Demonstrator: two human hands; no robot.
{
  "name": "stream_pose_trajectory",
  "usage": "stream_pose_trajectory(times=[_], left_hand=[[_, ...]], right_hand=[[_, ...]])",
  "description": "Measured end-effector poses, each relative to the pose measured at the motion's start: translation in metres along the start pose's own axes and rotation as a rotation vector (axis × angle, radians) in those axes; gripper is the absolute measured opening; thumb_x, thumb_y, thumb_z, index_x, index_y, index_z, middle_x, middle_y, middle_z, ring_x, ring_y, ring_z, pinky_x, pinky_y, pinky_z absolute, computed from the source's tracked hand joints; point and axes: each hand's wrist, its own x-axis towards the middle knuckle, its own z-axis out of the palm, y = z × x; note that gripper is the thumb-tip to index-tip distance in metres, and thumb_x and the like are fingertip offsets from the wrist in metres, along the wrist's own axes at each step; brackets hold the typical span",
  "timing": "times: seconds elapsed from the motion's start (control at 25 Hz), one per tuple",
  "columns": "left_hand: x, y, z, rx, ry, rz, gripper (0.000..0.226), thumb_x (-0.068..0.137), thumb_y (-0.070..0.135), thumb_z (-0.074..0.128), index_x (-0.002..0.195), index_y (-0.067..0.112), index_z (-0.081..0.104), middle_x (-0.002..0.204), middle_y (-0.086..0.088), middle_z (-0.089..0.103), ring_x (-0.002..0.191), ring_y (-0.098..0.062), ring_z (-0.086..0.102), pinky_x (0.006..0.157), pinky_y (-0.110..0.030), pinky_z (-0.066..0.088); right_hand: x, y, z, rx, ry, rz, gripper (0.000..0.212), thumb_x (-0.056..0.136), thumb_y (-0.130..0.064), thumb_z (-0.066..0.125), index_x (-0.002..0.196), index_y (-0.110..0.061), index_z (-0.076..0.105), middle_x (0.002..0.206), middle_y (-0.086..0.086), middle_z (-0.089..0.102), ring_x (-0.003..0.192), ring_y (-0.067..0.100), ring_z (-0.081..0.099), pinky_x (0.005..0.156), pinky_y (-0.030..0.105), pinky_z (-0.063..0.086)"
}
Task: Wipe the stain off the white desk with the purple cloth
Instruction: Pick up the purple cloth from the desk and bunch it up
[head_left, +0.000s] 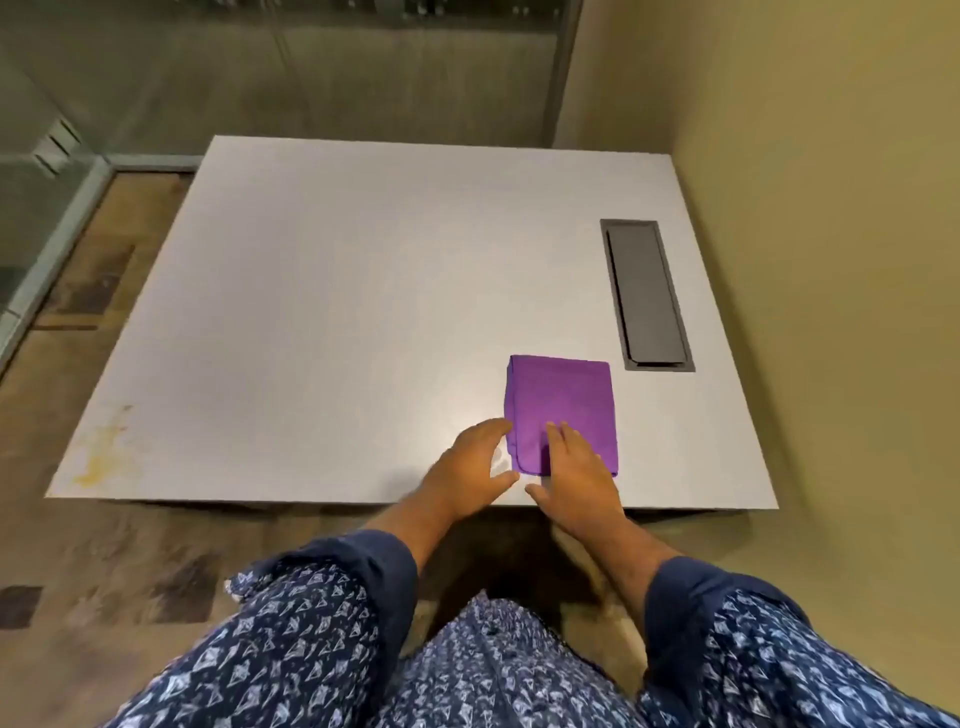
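A folded purple cloth (563, 400) lies flat on the white desk (363, 291), near the front edge and right of centre. My right hand (576, 473) rests with spread fingers on the cloth's near part. My left hand (470, 467) is open at the cloth's left edge, its fingertips touching or just short of the fabric. A yellowish-brown stain (106, 447) marks the desk's front left corner, far from both hands.
A grey rectangular cable hatch (647, 293) is set into the desk's right side, just behind the cloth. A beige wall (831, 208) runs close along the right. Glass partitions (52, 208) stand at the left and back. Patterned floor (104, 571) lies in front.
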Motion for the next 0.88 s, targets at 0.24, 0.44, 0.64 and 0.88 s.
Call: stream_pose_trajectory(times=[0.24,0.44,0.64,0.88], left_hand=[[0.011,-0.004,-0.009,-0.004,0.064,-0.158,0.061,0.098,0.037,0.067,0.154,0.026,0.045,0.162,0.004,0.044,0.144,-0.015,0.046,0.106,-0.017,0.029],[0.000,-0.004,-0.016,-0.051,0.091,-0.187,0.051,0.096,0.039,0.068,0.144,0.031,0.053,0.155,0.008,0.049,0.126,-0.005,0.054,0.091,0.004,0.030],[-0.021,-0.012,-0.027,-0.077,0.057,-0.246,0.059,0.095,0.044,0.064,0.151,0.035,0.046,0.158,0.012,0.046,0.130,-0.007,0.052,0.099,-0.015,0.033],[-0.036,-0.024,-0.036,-0.246,0.121,-0.337,0.084,0.092,0.037,0.072,0.161,0.038,0.023,0.162,0.005,0.043,0.138,-0.012,0.048,0.103,-0.021,0.037]], right_hand=[[0.018,0.005,0.012,0.136,0.036,0.042,0.074,0.086,-0.009,0.076,0.152,-0.015,0.044,0.152,0.007,0.051,0.136,0.030,0.054,0.111,0.040,0.052],[0.040,0.010,0.021,-0.042,-0.182,0.110,0.091,0.095,-0.030,0.073,0.166,-0.020,0.017,0.166,0.005,0.035,0.143,0.032,0.044,0.111,0.051,0.049],[0.045,0.019,0.029,-0.275,-0.121,-0.069,0.034,0.100,-0.013,0.061,0.133,-0.021,0.058,0.139,0.004,0.060,0.127,0.028,0.054,0.103,0.044,0.047],[0.045,-0.041,0.017,0.522,-0.013,0.023,0.023,0.109,-0.027,0.054,0.127,-0.013,0.061,0.123,0.009,0.066,0.113,0.031,0.065,0.103,0.047,0.056]])
